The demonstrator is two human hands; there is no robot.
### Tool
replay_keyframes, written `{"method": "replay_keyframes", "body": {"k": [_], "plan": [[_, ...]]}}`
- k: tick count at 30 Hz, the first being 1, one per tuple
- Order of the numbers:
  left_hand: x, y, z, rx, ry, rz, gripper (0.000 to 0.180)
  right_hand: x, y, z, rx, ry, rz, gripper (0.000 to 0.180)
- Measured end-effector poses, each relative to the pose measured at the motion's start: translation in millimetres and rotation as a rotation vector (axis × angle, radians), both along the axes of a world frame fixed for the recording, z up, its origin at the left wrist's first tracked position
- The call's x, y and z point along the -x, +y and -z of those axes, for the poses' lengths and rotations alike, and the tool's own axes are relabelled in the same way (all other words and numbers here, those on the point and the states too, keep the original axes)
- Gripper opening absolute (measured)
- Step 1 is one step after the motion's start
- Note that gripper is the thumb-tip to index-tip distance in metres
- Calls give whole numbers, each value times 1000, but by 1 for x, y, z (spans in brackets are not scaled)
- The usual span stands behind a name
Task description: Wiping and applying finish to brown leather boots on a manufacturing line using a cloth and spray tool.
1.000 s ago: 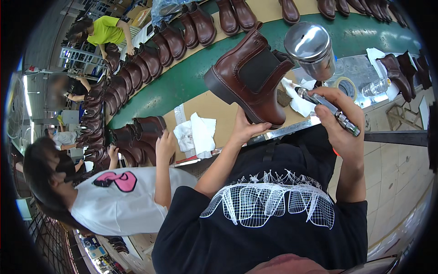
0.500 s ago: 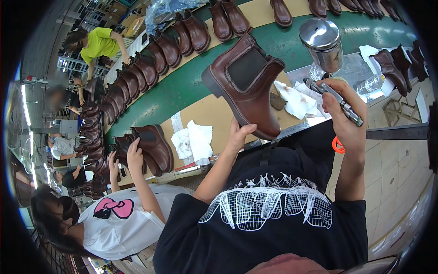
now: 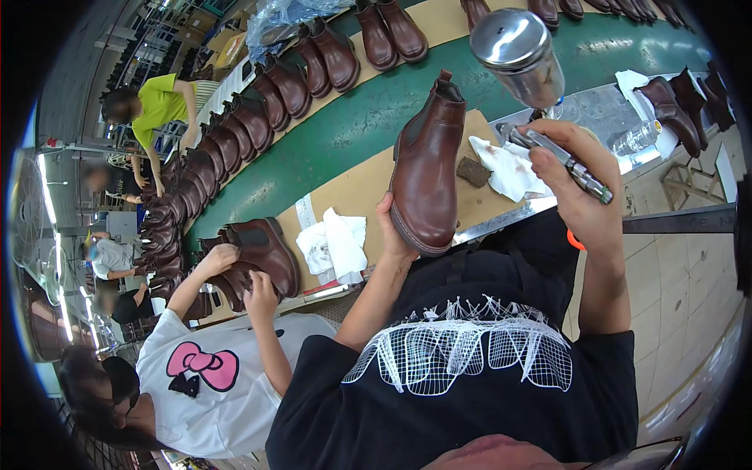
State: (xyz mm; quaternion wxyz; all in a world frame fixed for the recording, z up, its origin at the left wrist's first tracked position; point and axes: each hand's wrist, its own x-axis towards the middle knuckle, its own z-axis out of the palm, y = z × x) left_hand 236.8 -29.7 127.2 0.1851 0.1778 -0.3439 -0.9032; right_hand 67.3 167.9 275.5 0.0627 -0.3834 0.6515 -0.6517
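My left hand [image 3: 397,231] grips a brown leather ankle boot [image 3: 429,168] by its toe end, thumb along the sole edge. The boot is held up with its opening pointing away from me and its toe toward me. To its right, my right hand [image 3: 583,168] is closed round the metal body of a spray gun [image 3: 565,160]. A shiny lidded metal cup [image 3: 521,63] sits on top of the gun, and its nozzle end points left toward the boot, apart from it. Some of my left fingers are hidden behind the boot.
White cloths [image 3: 337,247] and a dark brown block [image 3: 472,172] lie on the cardboard-covered bench. Brown boots line the green conveyor [image 3: 321,133]. A plastic bottle [image 3: 636,139] lies at right. At left, a co-worker in a white shirt [image 3: 211,384] handles boots; others stand farther off.
The boot in my left hand has turned from showing its elastic side to showing its front and other side. The spray gun has moved slightly left and away. The white-shirted co-worker's hands have shifted.
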Motion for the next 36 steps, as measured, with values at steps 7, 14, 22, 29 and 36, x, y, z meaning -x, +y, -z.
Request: {"method": "replay_keyframes", "body": {"k": [7, 14, 22, 29, 36], "plan": [[-4, -23, 9, -336, 302, 336, 82, 0, -5, 2, 2, 6, 12, 19], [-12, -20, 18, -621, 261, 283, 74, -1, 0, 0, -36, -57, 7, 18], [-13, -19, 21, -698, 229, 417, 56, -2, 3, 4, -20, -39, 13, 18], [-8, -16, 17, -812, 292, 425, 46, -7, 8, 3, -24, -4, -22, 18], [-5, -14, 15, -856, 301, 403, 43, -16, 7, 7, -41, 61, -51, 17]]}}
